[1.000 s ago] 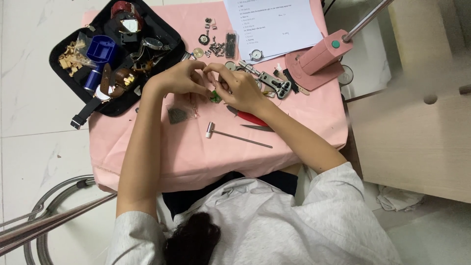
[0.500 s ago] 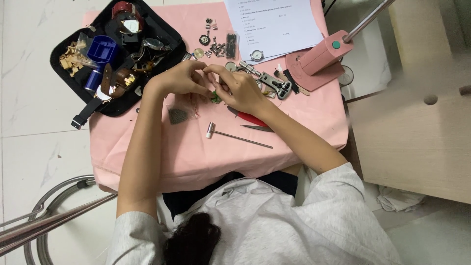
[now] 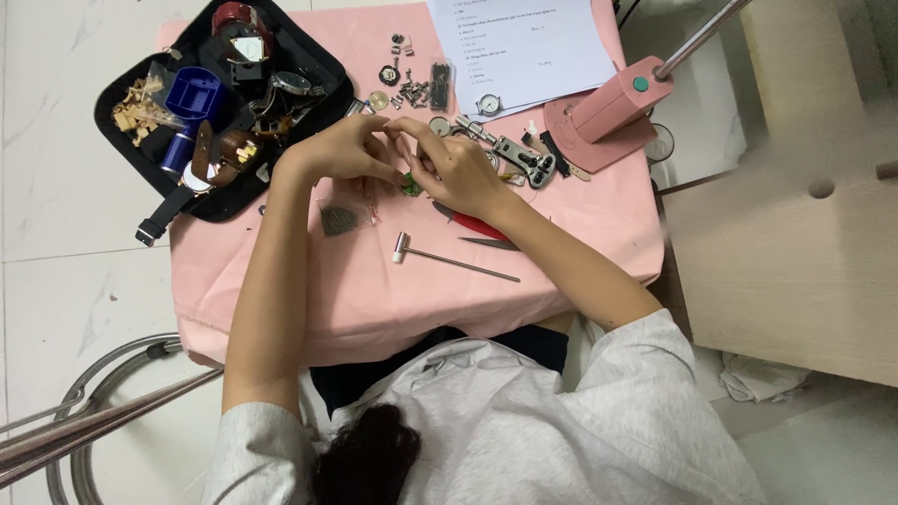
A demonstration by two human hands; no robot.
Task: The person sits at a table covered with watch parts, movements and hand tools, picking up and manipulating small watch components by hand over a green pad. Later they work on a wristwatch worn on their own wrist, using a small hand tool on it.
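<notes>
Head view: left hand [image 3: 341, 150] and right hand [image 3: 449, 168] stay as a second ago, fingertips meeting, each grip pinching a small green part [image 3: 411, 186] over the pink surface [image 3: 309, 281]; hammer [image 3: 453, 261] at five o'clock.

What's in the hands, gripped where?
Both hands, left and right, pinch a small green part between fingertips; the exact grip point is hidden.

pink tablecloth [image 3: 580, 224], black tray [image 3: 323, 89], red-handled pliers [image 3: 477, 224]

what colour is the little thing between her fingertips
Green: the small piece shows between both hands in the head view.
</notes>
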